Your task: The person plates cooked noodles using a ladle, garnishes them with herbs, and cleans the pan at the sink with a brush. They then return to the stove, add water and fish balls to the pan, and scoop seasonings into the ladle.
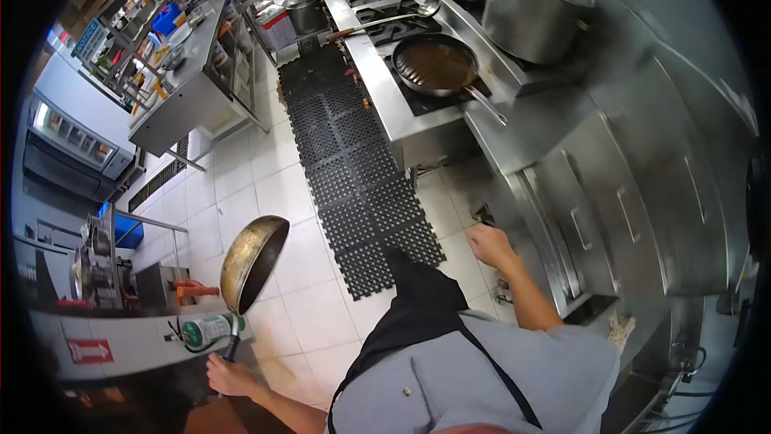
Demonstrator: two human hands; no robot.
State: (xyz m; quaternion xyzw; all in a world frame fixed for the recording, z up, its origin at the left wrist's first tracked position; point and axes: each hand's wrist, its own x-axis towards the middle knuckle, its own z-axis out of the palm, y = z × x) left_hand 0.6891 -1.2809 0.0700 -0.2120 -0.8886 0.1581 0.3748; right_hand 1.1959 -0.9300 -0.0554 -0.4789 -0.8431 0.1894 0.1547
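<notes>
My left hand (231, 375) is closed around the dark handle of a deep frying pan (239, 261). The pan is tilted on its side, its worn brownish outside to the left and its dark inside facing right. On the other side of my body, my right hand (491, 245) is curled into a loose fist, with nothing visible in it. A small dark object (482, 214) shows just beyond the knuckles; I cannot make out what it is. Steel drawers (586, 225) stand to the right of that hand.
A black rubber mat (353, 169) runs along the tiled floor beside the stove (365, 73). A frying pan with brown liquid (436, 65), a ladle (393, 20) and large pots (536, 12) are on the stove. A steel table (181, 97) and fire extinguisher (205, 331) are left.
</notes>
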